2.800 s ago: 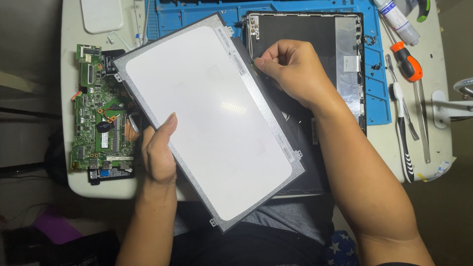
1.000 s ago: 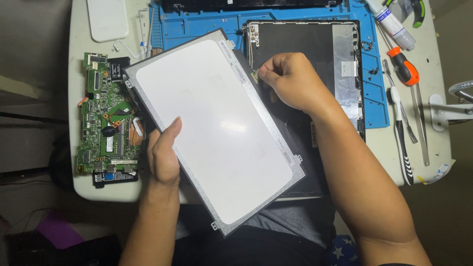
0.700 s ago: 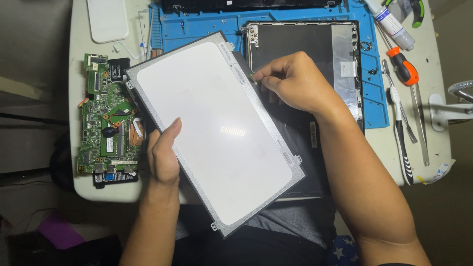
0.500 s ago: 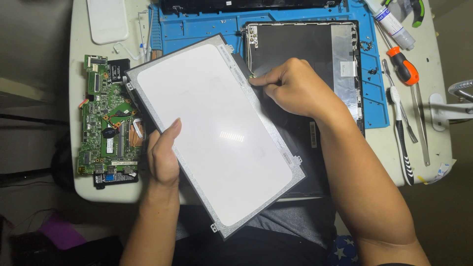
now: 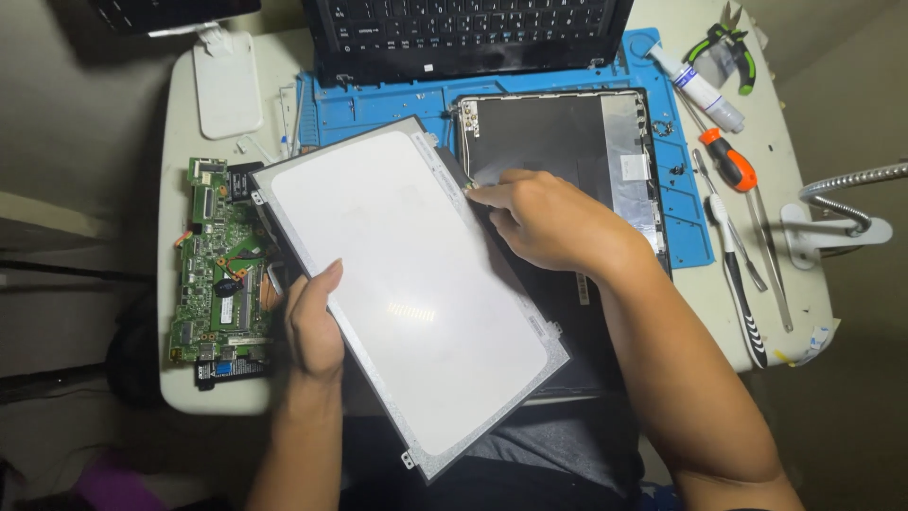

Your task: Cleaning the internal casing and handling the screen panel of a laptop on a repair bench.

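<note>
Shifted slightly leftward, the right hand (image 5: 544, 222) pinches the display panel (image 5: 407, 284) at its upper edge while the left hand (image 5: 314, 326), thumb on top, grips its lower-left edge above the desk (image 5: 189, 378); tilted, the panel could slip against the lid shell (image 5: 567, 142).

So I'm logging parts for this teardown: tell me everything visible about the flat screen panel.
The screen panel is a thin rectangle with a blank whitish face, a narrow grey metal frame and small mounting tabs at its corners. It lies tilted, overlapping the black lid shell and jutting past the table edge. The left hand grips its left edge; the right hand pinches its upper right edge.
</note>
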